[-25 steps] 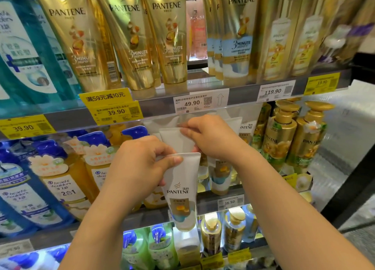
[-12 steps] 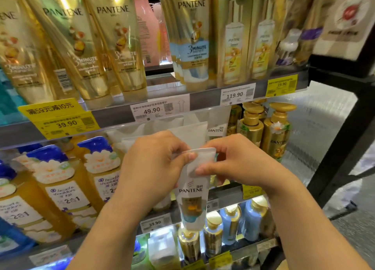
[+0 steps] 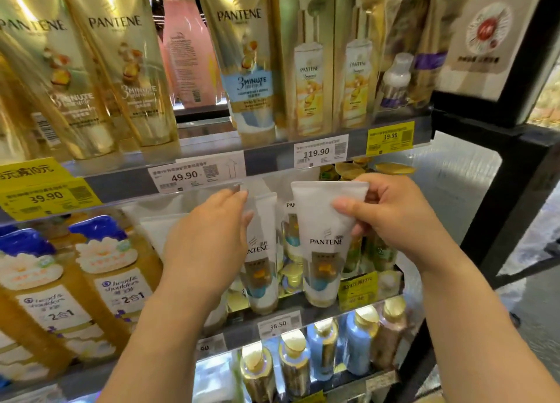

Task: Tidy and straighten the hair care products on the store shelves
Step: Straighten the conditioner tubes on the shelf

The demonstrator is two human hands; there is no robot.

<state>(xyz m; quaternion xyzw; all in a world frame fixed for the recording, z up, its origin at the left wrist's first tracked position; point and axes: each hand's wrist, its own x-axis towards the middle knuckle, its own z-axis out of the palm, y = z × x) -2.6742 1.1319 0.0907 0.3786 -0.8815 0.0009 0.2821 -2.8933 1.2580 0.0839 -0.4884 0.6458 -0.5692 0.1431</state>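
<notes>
A white Pantene tube (image 3: 324, 239) stands cap-down on the middle shelf (image 3: 303, 304), and my right hand (image 3: 394, 217) pinches its flat top end. A second white Pantene tube (image 3: 262, 251) stands just left of it, partly hidden by my left hand (image 3: 209, 239), whose fingers are spread and rest against the tubes behind. More white tubes (image 3: 157, 229) lean further left. Whether the left hand grips anything is hidden.
Gold Pantene tubes (image 3: 118, 78) and boxed sets (image 3: 306, 69) fill the upper shelf. Head & Shoulders bottles (image 3: 115, 281) stand at the left, gold pump bottles (image 3: 348, 172) behind my right hand. Small bottles (image 3: 321, 351) line the lower shelf. A black shelf frame (image 3: 509, 190) stands at the right.
Both hands held one white tube in front of the shelf. Now the right hand alone holds it, further right and cap-down on the shelf; the left hand has let go and reached back.
</notes>
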